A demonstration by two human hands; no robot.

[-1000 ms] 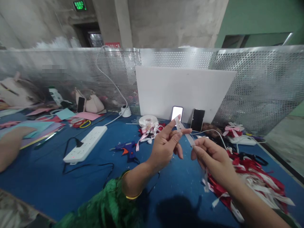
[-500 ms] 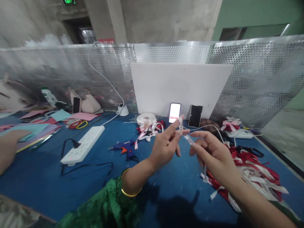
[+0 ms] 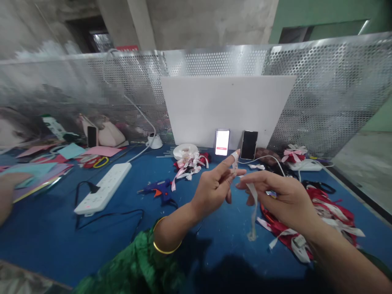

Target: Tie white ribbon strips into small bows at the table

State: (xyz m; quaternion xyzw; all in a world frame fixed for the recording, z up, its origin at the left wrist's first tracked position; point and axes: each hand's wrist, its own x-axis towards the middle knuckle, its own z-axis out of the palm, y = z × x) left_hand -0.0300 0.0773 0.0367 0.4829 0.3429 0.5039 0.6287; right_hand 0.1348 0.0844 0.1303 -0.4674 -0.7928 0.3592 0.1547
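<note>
A narrow white ribbon [image 3: 252, 204] hangs from the fingers of my right hand [image 3: 280, 196], its loose end dangling over the blue table. White ribbon is also looped around the fingers of my left hand [image 3: 211, 188], whose index finger points up and to the right. Both hands are raised above the table with their fingertips almost meeting. My right fingers are pinched on the ribbon. Beyond my left hand lies a cluster of pink and white ribbon bows [image 3: 188, 161] beside a white ribbon roll [image 3: 185, 151].
A blue glue gun [image 3: 159, 191] and a white power strip [image 3: 104, 190] lie to the left. Two phones lean on a white board [image 3: 226, 106]. Red and white ribbons [image 3: 330, 210] are piled at right. Another person's hand [image 3: 12, 183] touches coloured sheets at far left.
My right hand has closed in on my left fingers. The ribbon's loose end now hangs down below my right hand. The view has shifted slightly.
</note>
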